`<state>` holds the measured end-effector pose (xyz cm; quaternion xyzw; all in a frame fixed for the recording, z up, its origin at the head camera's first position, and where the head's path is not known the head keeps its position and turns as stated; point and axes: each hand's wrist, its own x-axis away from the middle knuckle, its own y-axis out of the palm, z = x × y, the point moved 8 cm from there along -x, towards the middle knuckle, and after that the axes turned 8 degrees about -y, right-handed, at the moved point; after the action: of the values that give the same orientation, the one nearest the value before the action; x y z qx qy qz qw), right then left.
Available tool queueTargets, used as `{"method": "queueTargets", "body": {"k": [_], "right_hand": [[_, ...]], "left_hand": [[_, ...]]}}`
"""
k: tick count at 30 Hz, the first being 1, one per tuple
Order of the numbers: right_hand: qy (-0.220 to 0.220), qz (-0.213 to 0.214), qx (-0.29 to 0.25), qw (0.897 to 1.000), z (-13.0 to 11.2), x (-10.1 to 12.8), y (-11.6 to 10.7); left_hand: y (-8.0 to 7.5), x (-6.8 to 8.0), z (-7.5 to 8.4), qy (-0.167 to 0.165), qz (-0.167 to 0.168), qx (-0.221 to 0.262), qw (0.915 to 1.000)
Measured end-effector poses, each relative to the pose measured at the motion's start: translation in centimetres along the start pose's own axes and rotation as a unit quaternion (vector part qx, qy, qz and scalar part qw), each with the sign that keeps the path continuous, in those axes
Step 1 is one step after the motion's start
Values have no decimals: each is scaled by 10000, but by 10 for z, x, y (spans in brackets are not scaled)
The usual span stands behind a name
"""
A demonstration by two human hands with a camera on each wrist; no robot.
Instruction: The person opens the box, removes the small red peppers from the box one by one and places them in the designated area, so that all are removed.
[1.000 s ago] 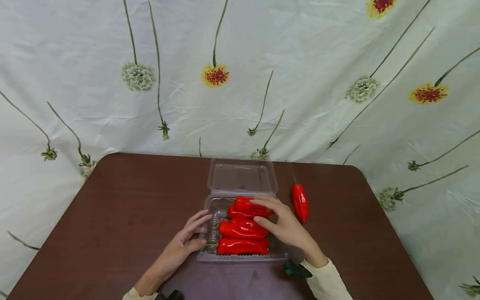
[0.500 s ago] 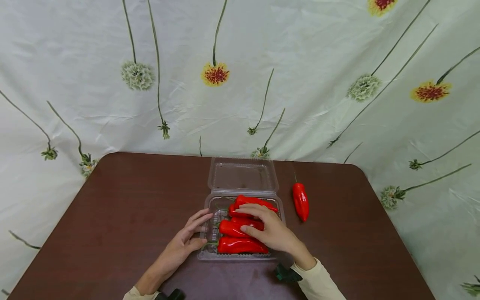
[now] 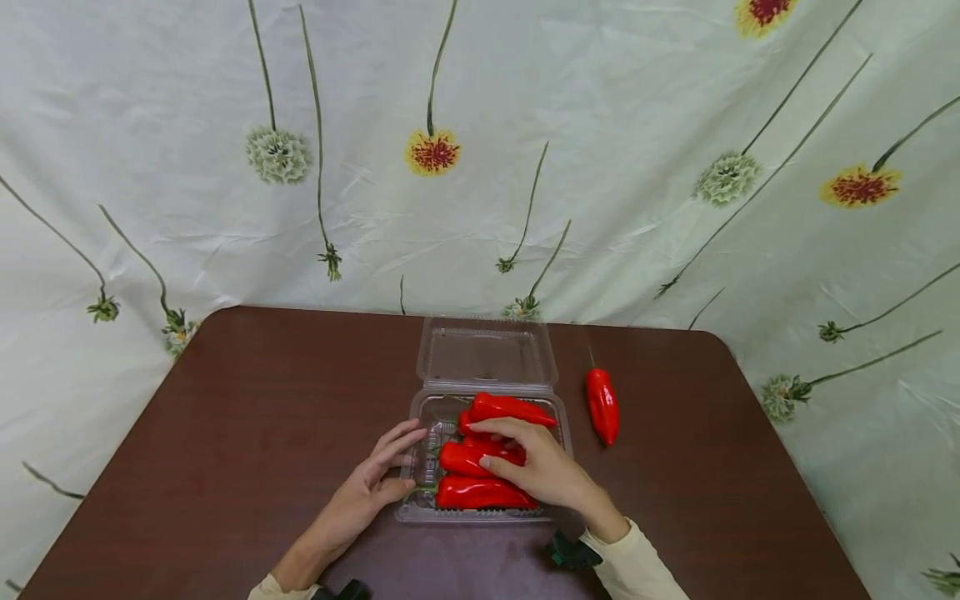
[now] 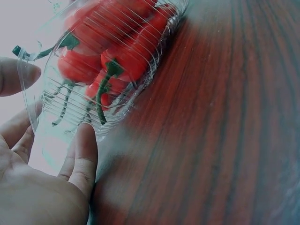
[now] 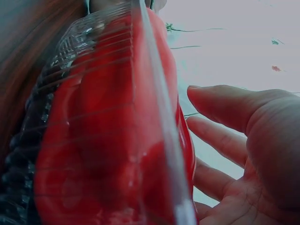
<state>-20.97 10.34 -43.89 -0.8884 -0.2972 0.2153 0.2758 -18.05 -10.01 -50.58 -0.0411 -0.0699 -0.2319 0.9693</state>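
In the head view, a clear plastic clamshell box [image 3: 433, 406] holds several red peppers [image 3: 483, 492] with green stems, lying crosswise. My left hand [image 3: 352, 504] is at the box's left end, fingers spread. The left wrist view shows its thumb and fingertips [image 4: 86, 140] around the ribbed wall at the stem end. Over the middle peppers lies my right hand [image 3: 547, 467], its thumb and fingers apart and fingertips right at their tops. From the right wrist, the thumb [image 5: 220, 105] and fingers look extended beside the peppers above the rim.
The box's clear lid [image 3: 486, 354] is folded back toward the far edge of the dark brown table [image 3: 300, 383]. One more red pepper [image 3: 602, 407] lies on the table to the right of the box. A pale floral cloth [image 3: 615, 167] hangs behind.
My right hand has shifted left and toward me, from the right ends of the far peppers to the middle ones, uncovering the farthest pepper. The left hand stays in place.
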Motion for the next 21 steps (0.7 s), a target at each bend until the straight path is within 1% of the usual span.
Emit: {"method": "queueTargets", "body": {"k": [9, 15, 21], "right_hand": [[-23, -12, 40, 10000, 1, -2, 4], [-42, -153, 110, 9998, 0, -3, 7], [88, -275, 141, 9995, 0, -2, 9]], "left_hand": [[1, 0, 1, -2, -15, 40, 10000], [1, -1, 2, -19, -7, 64, 10000], [0, 0, 1, -34, 20, 26, 10000]]}}
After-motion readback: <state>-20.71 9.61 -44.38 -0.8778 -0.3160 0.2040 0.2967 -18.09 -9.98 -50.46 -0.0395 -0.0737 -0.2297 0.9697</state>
